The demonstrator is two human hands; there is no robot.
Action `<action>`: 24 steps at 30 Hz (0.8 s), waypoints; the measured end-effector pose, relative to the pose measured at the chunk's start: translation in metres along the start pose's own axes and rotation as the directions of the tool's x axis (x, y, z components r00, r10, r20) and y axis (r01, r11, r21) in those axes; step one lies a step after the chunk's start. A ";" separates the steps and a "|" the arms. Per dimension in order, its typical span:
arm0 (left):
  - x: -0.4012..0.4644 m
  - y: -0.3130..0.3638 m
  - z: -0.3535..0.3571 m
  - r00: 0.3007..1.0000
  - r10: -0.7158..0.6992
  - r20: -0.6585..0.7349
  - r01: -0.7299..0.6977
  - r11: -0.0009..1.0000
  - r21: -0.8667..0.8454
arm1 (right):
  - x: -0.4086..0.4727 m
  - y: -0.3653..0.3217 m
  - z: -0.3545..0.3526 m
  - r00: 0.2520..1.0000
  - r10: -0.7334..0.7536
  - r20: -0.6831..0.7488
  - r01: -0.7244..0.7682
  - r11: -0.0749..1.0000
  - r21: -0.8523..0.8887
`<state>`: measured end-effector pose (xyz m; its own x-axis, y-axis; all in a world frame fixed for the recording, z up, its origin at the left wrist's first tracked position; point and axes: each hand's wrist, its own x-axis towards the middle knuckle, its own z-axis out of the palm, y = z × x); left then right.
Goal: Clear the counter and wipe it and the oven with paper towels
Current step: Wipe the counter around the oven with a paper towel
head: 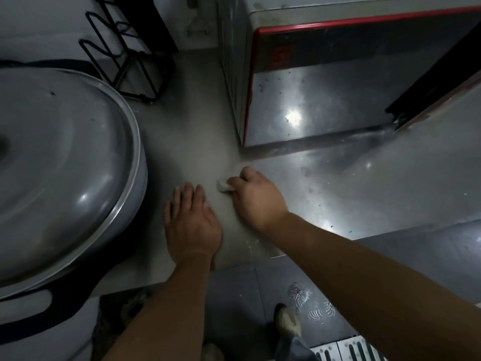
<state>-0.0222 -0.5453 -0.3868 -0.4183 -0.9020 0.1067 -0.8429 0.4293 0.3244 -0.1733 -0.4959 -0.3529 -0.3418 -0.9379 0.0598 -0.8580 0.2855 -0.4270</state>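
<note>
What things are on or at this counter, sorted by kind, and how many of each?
Hands: 2, left hand and right hand
Paper towel wads: 1, paper towel
Ovens: 1, oven
Big metal lids: 1, lid
Black wire racks: 1, rack
Total: 6

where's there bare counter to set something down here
Free: the steel counter in front of the oven, right of the right hand holding the paper towel. Crowded: the strip between big lid and oven, where the left hand rests, with the wire rack behind.
</note>
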 end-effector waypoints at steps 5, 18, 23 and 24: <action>-0.002 0.000 -0.002 0.984 -0.164 -0.071 0.166 0.986 0.022 | -0.001 0.055 -0.032 0.963 0.253 -0.091 -0.264 0.955 -0.134; 0.006 -0.002 -0.005 0.981 -0.141 0.133 0.126 0.986 0.109 | -0.025 -0.018 -0.020 0.971 0.222 -0.091 -0.216 0.974 0.070; 0.007 -0.002 -0.005 0.979 -0.133 0.155 0.116 0.987 0.113 | -0.067 -0.039 0.002 0.977 0.212 -0.024 -0.209 0.974 0.091; 0.007 -0.002 -0.005 0.979 -0.129 0.158 0.111 0.987 0.118 | -0.073 -0.032 -0.001 0.975 0.223 -0.012 -0.222 0.973 0.066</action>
<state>-0.0217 -0.5526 -0.3824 -0.3538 -0.9314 -0.0858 -0.9184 0.3285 0.2208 -0.1210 -0.4360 -0.3423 -0.5293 -0.8480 -0.0258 -0.7338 0.4729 -0.4878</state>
